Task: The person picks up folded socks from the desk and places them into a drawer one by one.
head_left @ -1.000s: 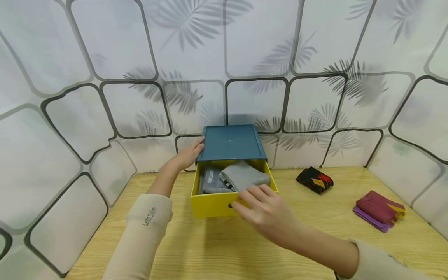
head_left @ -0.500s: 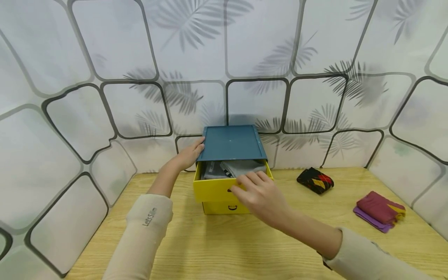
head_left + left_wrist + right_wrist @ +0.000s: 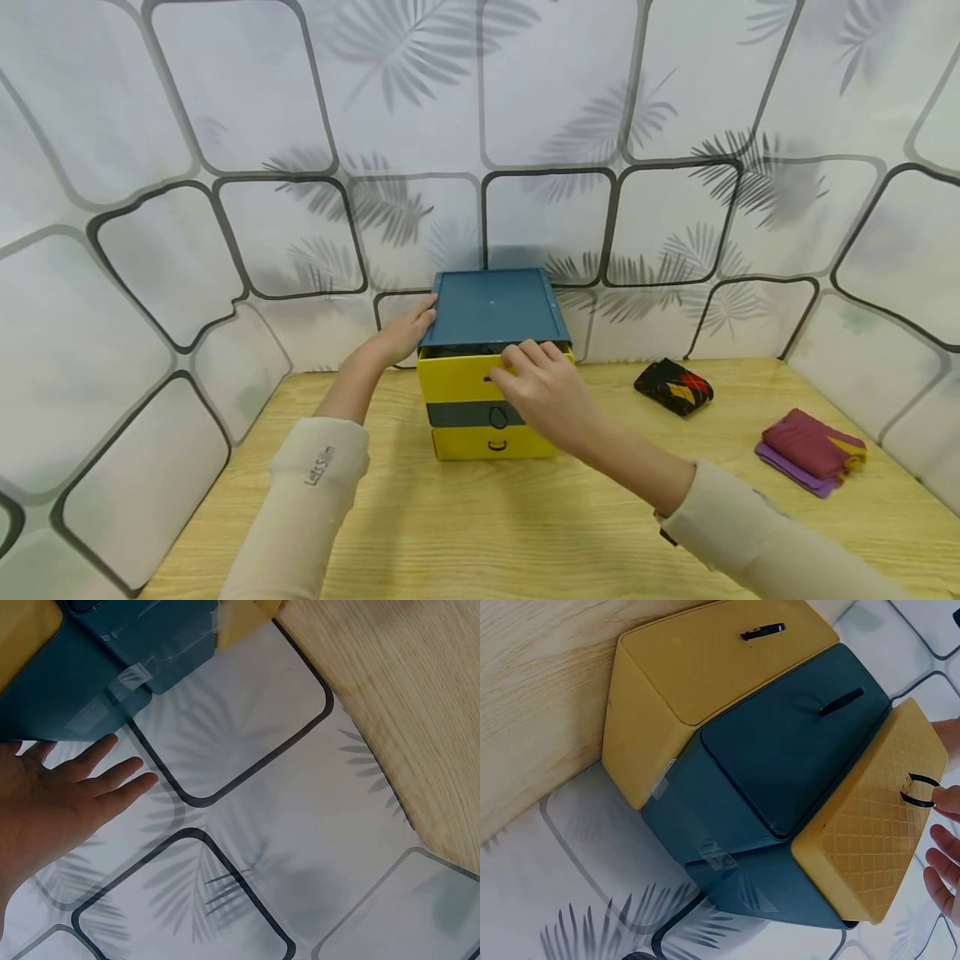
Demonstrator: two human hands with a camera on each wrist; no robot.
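A small chest with a blue-green casing (image 3: pixel 491 308) stands against the patterned backdrop. Its top yellow drawer (image 3: pixel 453 377) sticks out slightly, with only a dark strip of the inside showing. At the drawer's black loop handle (image 3: pixel 921 791), my right hand (image 3: pixel 542 387) pinches the loop with its fingertips, the other fingers bent near the front's upper edge. My left hand (image 3: pixel 405 335) rests along the casing's left side; in the left wrist view its fingers (image 3: pixel 109 780) are spread and straight. Below are a dark teal drawer (image 3: pixel 457 414) and a lower yellow drawer (image 3: pixel 465 444), both pushed in.
On the wooden table (image 3: pixel 420 525), a folded black argyle sock bundle (image 3: pixel 673 387) lies right of the chest. Farther right, a folded maroon cloth item (image 3: pixel 806 442) lies on a purple one (image 3: pixel 795 473). Patterned backdrop (image 3: pixel 292 242) encloses the back and sides.
My right hand has moved back toward the casing along with the top drawer, which slid inward. The grey folded items inside are now hidden, and the lower drawers show. My left hand stays put.
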